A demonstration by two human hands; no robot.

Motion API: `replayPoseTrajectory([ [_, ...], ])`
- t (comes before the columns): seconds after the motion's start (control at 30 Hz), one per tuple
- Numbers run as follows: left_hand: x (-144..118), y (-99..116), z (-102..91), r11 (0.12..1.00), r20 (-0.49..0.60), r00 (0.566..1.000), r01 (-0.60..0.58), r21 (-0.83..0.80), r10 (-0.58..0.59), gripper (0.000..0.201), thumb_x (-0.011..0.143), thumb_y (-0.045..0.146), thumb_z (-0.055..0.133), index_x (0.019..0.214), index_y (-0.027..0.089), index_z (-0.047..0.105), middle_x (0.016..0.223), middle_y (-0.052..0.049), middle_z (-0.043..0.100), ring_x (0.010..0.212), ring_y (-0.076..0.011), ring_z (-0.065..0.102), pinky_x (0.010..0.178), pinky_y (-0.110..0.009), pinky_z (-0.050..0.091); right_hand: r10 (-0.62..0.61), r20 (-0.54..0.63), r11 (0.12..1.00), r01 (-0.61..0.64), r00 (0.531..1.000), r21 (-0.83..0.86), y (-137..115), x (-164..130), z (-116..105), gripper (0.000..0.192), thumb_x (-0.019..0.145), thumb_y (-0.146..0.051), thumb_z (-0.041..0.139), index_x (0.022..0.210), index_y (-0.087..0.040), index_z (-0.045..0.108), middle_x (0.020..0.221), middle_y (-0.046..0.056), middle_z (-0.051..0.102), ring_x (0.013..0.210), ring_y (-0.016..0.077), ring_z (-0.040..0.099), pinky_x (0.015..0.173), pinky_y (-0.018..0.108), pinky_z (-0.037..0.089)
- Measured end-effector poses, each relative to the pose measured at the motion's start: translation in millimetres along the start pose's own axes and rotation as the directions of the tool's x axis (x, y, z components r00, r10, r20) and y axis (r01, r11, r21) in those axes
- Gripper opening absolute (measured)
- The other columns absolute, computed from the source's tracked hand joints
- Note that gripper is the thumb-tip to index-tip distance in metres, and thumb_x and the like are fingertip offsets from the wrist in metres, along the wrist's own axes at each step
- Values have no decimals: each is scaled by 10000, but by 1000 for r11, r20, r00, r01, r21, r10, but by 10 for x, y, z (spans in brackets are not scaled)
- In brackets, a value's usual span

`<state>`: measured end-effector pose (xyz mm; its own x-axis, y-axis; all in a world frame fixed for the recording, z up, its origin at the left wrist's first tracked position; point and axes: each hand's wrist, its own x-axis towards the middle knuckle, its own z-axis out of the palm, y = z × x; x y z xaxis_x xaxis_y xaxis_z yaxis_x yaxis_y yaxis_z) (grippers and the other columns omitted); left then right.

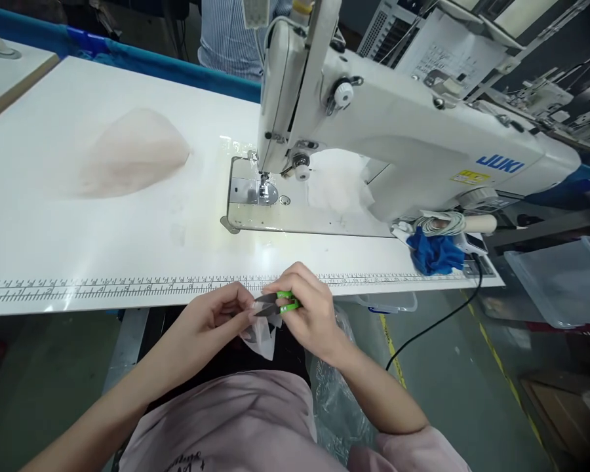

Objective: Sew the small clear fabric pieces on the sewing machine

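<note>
Between both hands, snips point(275, 303) lie level, blades pointing left.

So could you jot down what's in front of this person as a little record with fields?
Place: white work table with a printed ruler along its front edge
Machine: white sewing machine
Left hand: holds a small sheer fabric piece
Right hand: grips green thread snips, blades at the fabric
On table: pale fabric pile, blue cloth
Behind: another person in a striped shirt
</note>
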<state>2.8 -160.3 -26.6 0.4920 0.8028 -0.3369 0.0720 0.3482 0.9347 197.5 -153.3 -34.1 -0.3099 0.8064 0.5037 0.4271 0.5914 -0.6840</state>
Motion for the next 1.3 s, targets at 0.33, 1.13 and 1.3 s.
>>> replayPoseTrajectory([
  [0.33,37,-5,22,999,1,999,-38,-11,38,258,930,449,585,907,197,630,707,33,511,627,-92,462,561,-208,368,45,78,997,-49,996,56,30,38,-35,236,830,-20,491,890,-207,623,801,3,549,682,116,529,553,250,386],
  [1.13,3,130,-14,992,91,993,63,112,-73,224,894,393,616,810,186,597,685,35,521,618,-96,444,564,-216,336,173,-65,972,-181,983,-146,115,69,-420,70,932,-209,565,892,-247,522,652,-52,549,515,100,476,481,239,341],
  [1.3,-54,146,-60,989,96,992,73,128,-86,213,884,390,632,804,193,615,700,26,556,641,-104,488,586,-218,383,164,-235,916,-237,958,-325,159,-5,-725,70,908,-268,626,876,-244,569,675,-33,574,530,113,512,481,256,360],
])
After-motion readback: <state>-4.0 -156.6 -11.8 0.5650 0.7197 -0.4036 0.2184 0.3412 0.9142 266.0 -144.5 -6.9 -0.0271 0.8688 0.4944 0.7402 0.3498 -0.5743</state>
